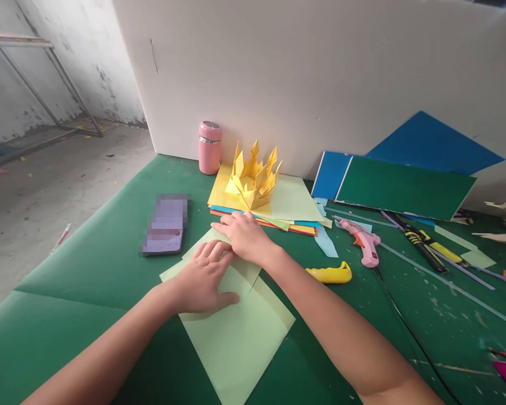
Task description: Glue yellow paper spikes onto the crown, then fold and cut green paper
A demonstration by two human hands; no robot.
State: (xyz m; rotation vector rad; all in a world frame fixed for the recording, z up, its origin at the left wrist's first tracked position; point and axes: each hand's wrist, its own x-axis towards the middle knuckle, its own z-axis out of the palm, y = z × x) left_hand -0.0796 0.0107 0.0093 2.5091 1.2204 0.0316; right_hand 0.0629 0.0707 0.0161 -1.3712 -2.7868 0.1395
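Note:
Pale green paper (242, 343) lies on the green tabletop before me, with a folded or overlapping layer across its far half; I cannot make out which. My left hand (204, 281) rests palm down on that layer, fingers spread and thumb pointing right. Just beyond it, my right hand (248, 239) presses down near the paper's far edge, its fingers stretched out. The two hands touch or nearly touch where the left fingertips meet the right wrist side. Behind them a folded yellow paper crown (253, 188) stands on a stack of coloured paper (295, 197).
Left of the paper lies a blurred phone (165, 228). A pink flask (209, 149) stands at the back. To the right are a yellow-handled cutter (333, 273), a pink glue gun (365, 242) with its cord, glue sticks, more cutters and blue and green boards (405, 188).

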